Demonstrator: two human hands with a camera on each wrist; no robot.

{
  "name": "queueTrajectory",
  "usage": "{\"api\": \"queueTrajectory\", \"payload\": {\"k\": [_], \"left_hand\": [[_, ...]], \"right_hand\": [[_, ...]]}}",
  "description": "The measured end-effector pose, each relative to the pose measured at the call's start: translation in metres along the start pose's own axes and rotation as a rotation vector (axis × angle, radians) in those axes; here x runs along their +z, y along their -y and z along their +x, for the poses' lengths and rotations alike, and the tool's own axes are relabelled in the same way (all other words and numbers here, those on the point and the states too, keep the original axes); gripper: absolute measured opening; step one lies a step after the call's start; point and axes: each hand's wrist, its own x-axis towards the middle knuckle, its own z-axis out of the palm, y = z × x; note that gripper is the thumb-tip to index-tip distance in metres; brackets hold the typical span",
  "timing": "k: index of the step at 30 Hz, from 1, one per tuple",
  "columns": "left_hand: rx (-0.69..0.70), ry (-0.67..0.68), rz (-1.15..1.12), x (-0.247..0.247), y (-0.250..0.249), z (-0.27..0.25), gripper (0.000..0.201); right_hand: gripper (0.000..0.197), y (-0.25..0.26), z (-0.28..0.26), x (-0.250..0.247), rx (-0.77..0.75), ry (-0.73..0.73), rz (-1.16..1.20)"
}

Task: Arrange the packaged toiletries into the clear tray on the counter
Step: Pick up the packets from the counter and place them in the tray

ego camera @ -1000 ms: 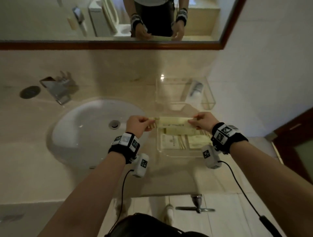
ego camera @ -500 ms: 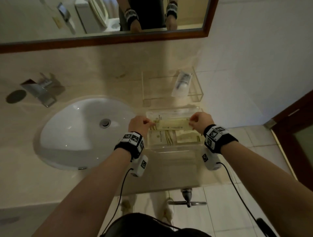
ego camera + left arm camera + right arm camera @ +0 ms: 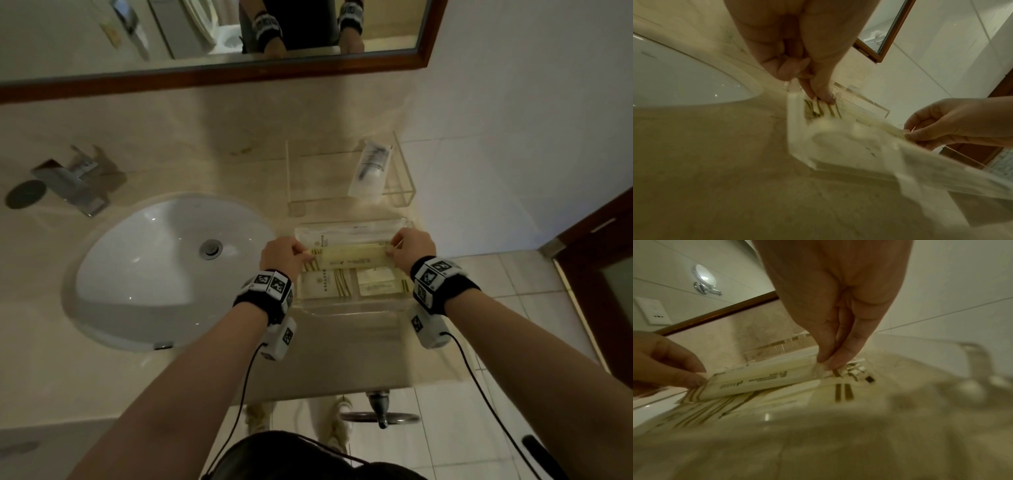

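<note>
The print on the packets is too small and dim to read in any view, and the left wrist view is smeared by blur, so the near corner of the clear tray (image 3: 797, 128) shows only as a pale edge. The tray's walls are hard to trace from the head view; its front rim (image 3: 352, 306) is the plainest part. It sits on the beige stone counter (image 3: 171, 394) just right of the white sink basin (image 3: 147, 274).

The left hand (image 3: 281, 254) pinches one end of a long cream toiletry packet (image 3: 349, 257) between thumb and fingertips (image 3: 813, 92), the other fingers curled in. The right hand (image 3: 412, 247) pinches the opposite end the same way, its fingertips (image 3: 838, 360) closed on the crimped seal. The packet is held level across the tray, over flat packets with gold stripes (image 3: 325, 285) that lie inside it; whether it touches them cannot be told.

Behind the tray stands a second clear holder (image 3: 406, 192) with a wrapped tube (image 3: 370, 171) leaning in it. A chrome tap (image 3: 73, 185) and a wood-framed mirror (image 3: 212, 75) are beyond the basin.
</note>
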Motion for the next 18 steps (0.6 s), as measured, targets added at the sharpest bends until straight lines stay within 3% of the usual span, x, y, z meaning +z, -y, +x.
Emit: {"api": "queueTrajectory", "payload": {"k": [3, 8, 13, 18], "left_hand": [[0.017, -0.020, -0.010, 0.001, 0.002, -0.001, 0.024], [0.028, -0.059, -0.070, -0.008, 0.009, 0.000, 0.038], [-0.011, -0.152, -0.136, -0.045, 0.041, 0.004, 0.034], [-0.109, -0.265, -0.169, -0.099, 0.104, 0.002, 0.030]], "right_hand": [[0.027, 0.005, -0.001, -0.003, 0.016, 0.007, -0.021], [0.026, 0.032, -0.002, -0.009, -0.046, -0.034, 0.010], [0.027, 0.106, -0.017, -0.002, -0.282, 0.037, 0.016], [0.028, 0.194, -0.037, 0.040, -0.415, 0.172, -0.023]]}}
